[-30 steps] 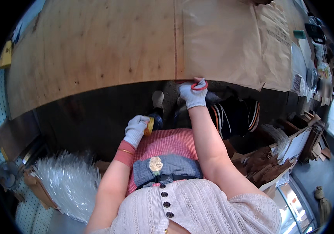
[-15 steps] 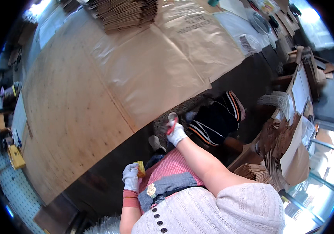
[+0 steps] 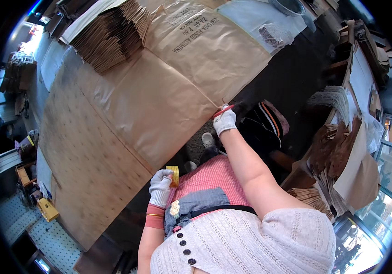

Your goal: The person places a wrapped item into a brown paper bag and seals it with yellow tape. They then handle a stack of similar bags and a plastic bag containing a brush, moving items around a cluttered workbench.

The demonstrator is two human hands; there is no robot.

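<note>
The tabletop (image 3: 86, 150) has a near edge that slants up from left to right. The left hand (image 3: 160, 183) is by that edge, its grip curled around a roll of yellow tape (image 3: 175, 177), beside a red checked apron (image 3: 209, 179). The right hand (image 3: 225, 121) is farther up the edge, its grip closed on red-handled scissors (image 3: 224, 110) near a brown paper sheet (image 3: 157, 102). Between the 2 hands there is room, with 2 shoes (image 3: 208, 139) down below. A stack of brown paper (image 3: 113, 41) fills part of the far side. Dark striped cloth (image 3: 262, 124) is in the way on the right
</note>
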